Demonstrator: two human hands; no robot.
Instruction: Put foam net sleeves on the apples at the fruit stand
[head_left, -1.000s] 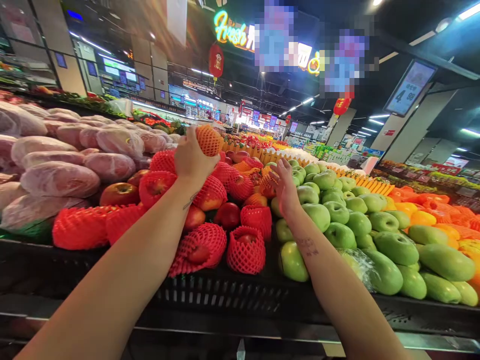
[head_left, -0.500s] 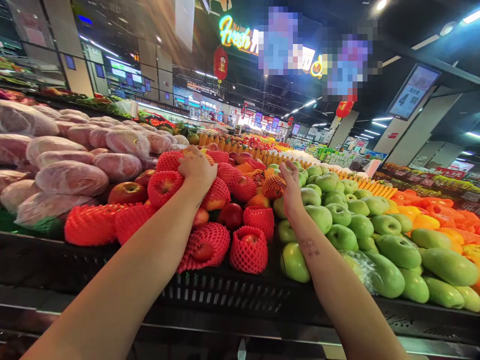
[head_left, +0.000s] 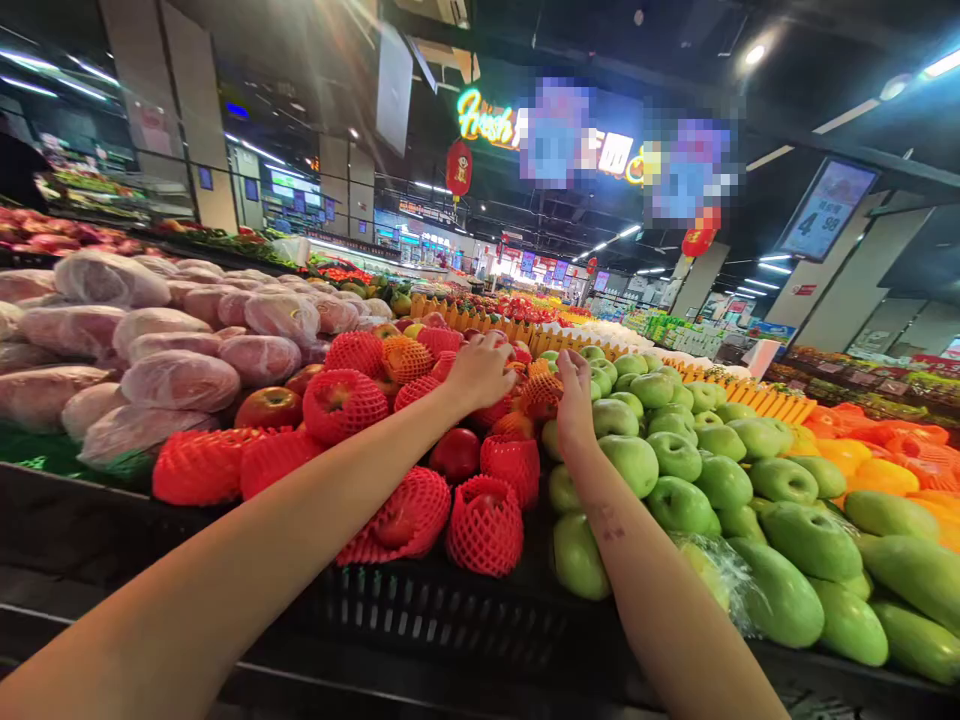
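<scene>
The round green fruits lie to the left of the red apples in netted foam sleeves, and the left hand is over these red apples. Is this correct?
Not quite: the round green fruits lie to the right of the red apples in netted foam sleeves, as the head view shows. The left hand is over these red apples, as you say.

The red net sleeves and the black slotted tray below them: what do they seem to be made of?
Red net sleeves: probably soft plastic foam, fairly matte; the sign is thick, puffy strands in a stretched lattice.
Black slotted tray: likely moulded plastic, dull, judging by the regular openings in its front, though painted metal is possible.
</scene>
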